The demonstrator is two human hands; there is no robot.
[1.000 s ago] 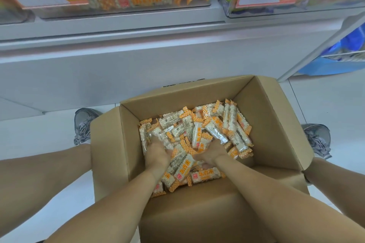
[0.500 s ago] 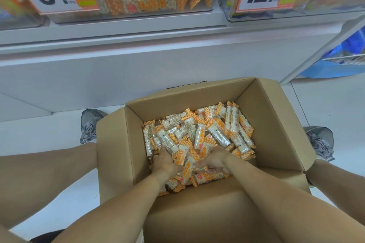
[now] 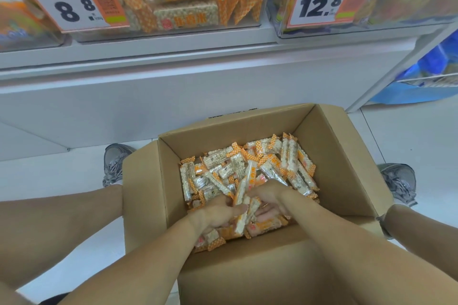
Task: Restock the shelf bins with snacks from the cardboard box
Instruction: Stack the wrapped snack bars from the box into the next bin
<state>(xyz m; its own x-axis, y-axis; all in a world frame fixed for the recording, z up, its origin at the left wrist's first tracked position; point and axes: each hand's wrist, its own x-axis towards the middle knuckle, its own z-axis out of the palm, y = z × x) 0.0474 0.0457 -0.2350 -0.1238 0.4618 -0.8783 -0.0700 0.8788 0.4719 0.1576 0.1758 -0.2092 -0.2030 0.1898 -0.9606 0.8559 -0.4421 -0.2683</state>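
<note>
An open cardboard box (image 3: 347, 156) stands on the floor between my feet, holding several orange-and-white wrapped snack bars (image 3: 247, 166). Both hands are down in the near part of the box. My left hand (image 3: 215, 214) and my right hand (image 3: 269, 197) curl round a bundle of snack bars (image 3: 244, 208) gathered between them. Above, a clear shelf bin (image 3: 173, 30) with an 8.8 price tag (image 3: 71, 5) holds the same kind of snack bars.
A second clear bin (image 3: 371, 25) with a 12.8 tag sits to the right on the white shelf (image 3: 173, 62). My grey shoes (image 3: 114, 163) flank the box. Blue packages (image 3: 436, 67) lie on a lower rack at the far right.
My hands have drawn together and toward me, scooping bars into a bundle between them. The view has tilted up, so more of the shelf bins shows.
</note>
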